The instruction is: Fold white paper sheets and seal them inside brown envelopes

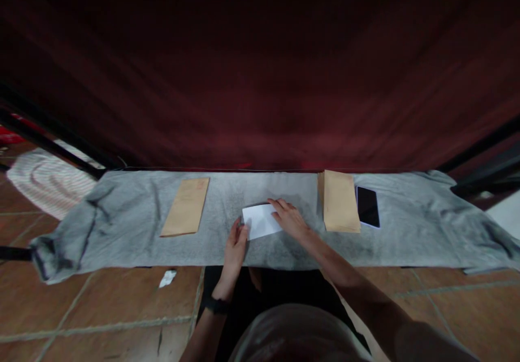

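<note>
A small white sheet of paper [262,220], seemingly folded, lies in front of me on the grey cloth. My left hand [236,241] grips its left edge, thumb on top and fingers behind. Across the upper right part of the paper rests my right hand [287,217], its fingers stretched out over the sheet and pressing on it. To the left lies a flat brown envelope [187,207] with faint print in its upper corner. On the right stands a thick stack of brown envelopes [340,202].
A dark-screened phone [368,206] lies right of the stack. The grey cloth [134,210] covers a long narrow surface, with a dark red curtain [260,80] behind it. Black metal bars [52,140] frame both sides. A crumpled white scrap [167,278] is on the tiled floor.
</note>
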`<action>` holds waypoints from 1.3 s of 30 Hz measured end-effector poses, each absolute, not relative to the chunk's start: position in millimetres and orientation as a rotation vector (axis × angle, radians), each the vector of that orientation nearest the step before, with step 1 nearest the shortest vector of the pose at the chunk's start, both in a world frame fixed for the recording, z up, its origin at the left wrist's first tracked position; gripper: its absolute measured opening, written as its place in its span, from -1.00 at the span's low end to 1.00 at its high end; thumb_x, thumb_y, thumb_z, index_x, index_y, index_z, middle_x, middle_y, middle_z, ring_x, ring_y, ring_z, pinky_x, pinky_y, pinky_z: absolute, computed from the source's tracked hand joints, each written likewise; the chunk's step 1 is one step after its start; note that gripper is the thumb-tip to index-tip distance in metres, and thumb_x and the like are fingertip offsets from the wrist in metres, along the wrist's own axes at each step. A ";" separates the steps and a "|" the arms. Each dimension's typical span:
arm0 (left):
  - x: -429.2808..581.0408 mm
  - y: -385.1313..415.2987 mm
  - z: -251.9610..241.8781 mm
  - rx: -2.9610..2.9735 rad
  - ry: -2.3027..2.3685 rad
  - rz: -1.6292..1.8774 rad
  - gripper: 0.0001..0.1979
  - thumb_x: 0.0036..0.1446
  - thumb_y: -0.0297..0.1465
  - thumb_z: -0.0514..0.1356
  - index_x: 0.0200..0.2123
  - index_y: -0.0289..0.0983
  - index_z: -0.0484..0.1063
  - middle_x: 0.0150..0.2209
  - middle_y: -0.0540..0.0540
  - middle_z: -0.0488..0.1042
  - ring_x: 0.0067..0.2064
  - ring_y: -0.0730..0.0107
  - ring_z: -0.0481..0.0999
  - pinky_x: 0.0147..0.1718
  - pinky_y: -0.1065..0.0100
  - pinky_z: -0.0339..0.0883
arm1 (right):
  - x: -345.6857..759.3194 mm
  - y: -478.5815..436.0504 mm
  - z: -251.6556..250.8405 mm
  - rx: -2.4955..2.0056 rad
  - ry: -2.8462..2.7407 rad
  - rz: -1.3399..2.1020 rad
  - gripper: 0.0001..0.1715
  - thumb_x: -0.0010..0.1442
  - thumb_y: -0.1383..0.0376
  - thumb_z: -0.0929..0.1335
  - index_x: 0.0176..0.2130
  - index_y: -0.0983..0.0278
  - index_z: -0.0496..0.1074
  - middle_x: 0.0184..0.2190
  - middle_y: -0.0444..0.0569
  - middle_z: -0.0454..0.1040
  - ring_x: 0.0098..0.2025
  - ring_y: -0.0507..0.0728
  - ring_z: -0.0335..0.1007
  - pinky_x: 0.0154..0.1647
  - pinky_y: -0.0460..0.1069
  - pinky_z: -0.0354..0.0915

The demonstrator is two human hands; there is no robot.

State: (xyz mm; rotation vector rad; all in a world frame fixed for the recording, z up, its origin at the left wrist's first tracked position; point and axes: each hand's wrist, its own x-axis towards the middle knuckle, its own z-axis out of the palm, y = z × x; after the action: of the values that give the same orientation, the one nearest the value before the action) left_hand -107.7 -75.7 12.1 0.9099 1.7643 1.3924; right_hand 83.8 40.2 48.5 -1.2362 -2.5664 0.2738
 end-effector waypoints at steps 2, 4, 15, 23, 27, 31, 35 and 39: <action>-107.4 -72.6 9.7 0.960 1.795 1.363 -0.36 0.10 -0.22 0.30 0.23 -0.27 0.29 -0.15 -0.11 0.57 -0.21 0.27 0.59 -0.14 0.19 0.50 | 83.1 40.1 40.0 -1.214 -2.552 0.265 -0.39 0.36 0.37 0.26 0.36 0.21 0.20 0.25 0.10 0.35 0.17 0.22 0.37 0.18 0.11 0.34; -107.6 -69.3 7.8 1.019 1.824 1.340 -0.37 0.08 -0.37 0.28 0.24 -0.24 0.27 -0.17 -0.08 0.56 -0.26 0.32 0.59 -0.17 0.21 0.51 | 84.5 32.9 34.1 -1.176 -2.526 0.248 -0.40 0.37 0.37 0.25 0.36 0.25 0.21 0.35 0.10 0.23 0.31 0.25 0.22 0.28 0.17 0.24; -99.5 -67.7 11.9 1.435 2.110 1.167 -0.45 0.08 -0.59 0.10 0.17 -0.27 0.37 0.01 -0.21 0.44 -0.11 0.24 0.58 -0.06 0.16 0.52 | 92.3 -38.1 16.3 -1.130 -2.589 0.157 -0.41 0.45 0.07 0.19 0.37 0.18 0.19 0.43 -0.03 0.06 0.45 0.31 -0.05 0.44 0.41 -0.23; -61.9 -64.0 19.0 1.941 2.162 0.854 -0.49 0.39 -0.29 -0.06 0.33 -0.28 0.20 0.36 -0.28 0.21 0.39 0.06 0.16 0.29 -0.04 0.19 | 94.1 -34.7 3.3 -1.036 -2.645 0.200 -0.43 0.48 0.18 0.16 0.39 0.23 0.14 0.39 0.04 0.16 0.43 0.22 0.01 0.45 0.29 -0.12; -42.1 -65.3 8.2 2.122 2.062 0.633 -0.39 0.41 -0.15 -0.10 0.40 -0.33 0.07 0.39 -0.29 0.16 0.43 0.10 0.07 0.35 -0.02 0.07 | 95.8 -35.9 -2.0 -0.994 -2.682 0.166 -0.35 0.42 0.24 0.23 0.41 0.26 0.08 0.41 0.09 0.11 0.45 0.24 -0.03 0.44 0.29 -0.07; -48.3 -74.5 5.2 2.155 2.155 0.607 -0.35 0.41 -0.13 -0.09 0.42 -0.38 0.01 0.40 -0.33 0.13 0.45 0.09 0.03 0.36 -0.01 0.04 | 99.7 -29.7 -4.0 -1.060 -2.661 0.148 -0.34 0.44 0.27 0.16 0.44 0.30 -0.02 0.43 0.07 0.05 0.45 0.17 -0.03 0.45 0.22 -0.07; -60.8 -82.9 6.3 2.138 2.231 0.607 -0.33 0.40 -0.14 -0.06 0.41 -0.44 0.03 0.39 -0.38 0.13 0.44 0.03 0.05 0.36 -0.04 0.02 | 111.5 -17.1 -3.8 -1.189 -2.613 0.118 -0.36 0.47 0.20 0.12 0.43 0.32 0.00 0.42 0.06 0.05 0.45 0.17 -0.03 0.46 0.22 -0.10; -67.4 -90.0 4.7 2.079 2.269 0.638 -0.36 0.40 -0.19 -0.06 0.39 -0.47 0.07 0.39 -0.43 0.13 0.43 -0.03 0.07 0.36 -0.08 0.00 | 124.5 -7.6 -1.9 -1.287 -2.593 0.116 -0.37 0.48 0.18 0.10 0.43 0.29 0.02 0.42 0.04 0.06 0.44 0.17 -0.02 0.47 0.23 -0.16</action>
State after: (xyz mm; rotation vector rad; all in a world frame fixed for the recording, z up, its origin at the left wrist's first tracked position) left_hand -67.4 -90.0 4.7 2.0789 2.2691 0.6379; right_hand 124.5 -7.6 -1.9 -1.2870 -2.5935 0.1158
